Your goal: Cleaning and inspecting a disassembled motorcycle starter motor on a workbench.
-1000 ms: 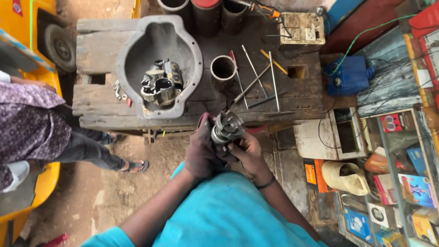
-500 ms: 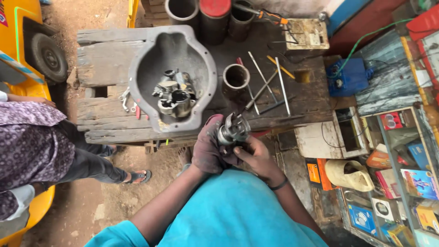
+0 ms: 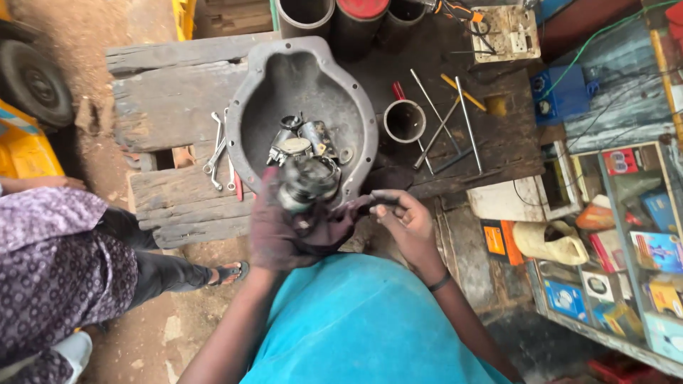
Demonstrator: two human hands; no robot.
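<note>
My left hand (image 3: 274, 238) grips a greasy round metal part (image 3: 307, 182), blurred with motion, over the near rim of a large grey metal housing (image 3: 359, 135). A dark rag (image 3: 334, 224) hangs from the part between my hands. My right hand (image 3: 405, 224) pinches the rag's end beside the part. Inside the housing lie several small metal parts (image 3: 299, 142).
The housing rests on a worn wooden bench (image 3: 171, 99) with spanners (image 3: 217, 153), a short metal tube (image 3: 404, 121) and several rods (image 3: 455, 121). Another person (image 3: 64, 263) in a patterned garment stands at my left. A blue box (image 3: 565, 96) and shelves of boxes (image 3: 640, 242) are at right.
Both hands have shifted left with the metal part, which now hangs over the housing's near rim. My right hand has come off the part and holds the rag.
</note>
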